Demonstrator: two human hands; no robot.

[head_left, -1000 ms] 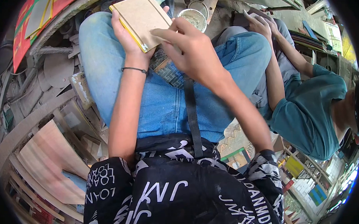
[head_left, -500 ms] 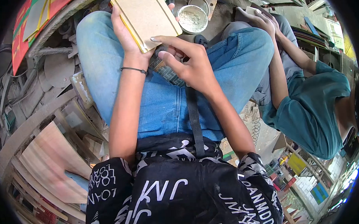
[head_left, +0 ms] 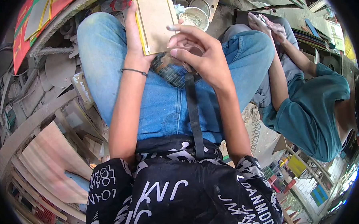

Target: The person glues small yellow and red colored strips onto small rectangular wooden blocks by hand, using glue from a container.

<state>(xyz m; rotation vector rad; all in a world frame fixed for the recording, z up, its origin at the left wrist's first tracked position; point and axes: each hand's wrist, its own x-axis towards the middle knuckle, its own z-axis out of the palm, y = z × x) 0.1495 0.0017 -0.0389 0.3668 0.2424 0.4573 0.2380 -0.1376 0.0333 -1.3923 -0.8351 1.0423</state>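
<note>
Holding a flat, rectangular tan board with yellow edging [head_left: 156, 27] in the left hand [head_left: 135, 42], above the far part of the lap. Gripping its left edge with the thumb, wrapping the other fingers behind. Curling the right hand [head_left: 203, 51] loosely with fingers apart, hovering the whitened index fingertip at the board's right edge, contact impossible to tell. Sitting in blue jeans [head_left: 159, 109], near a round white tub of pale paste [head_left: 194, 18] at far right and beside a person in a teal shirt [head_left: 309, 110] at right.
</note>
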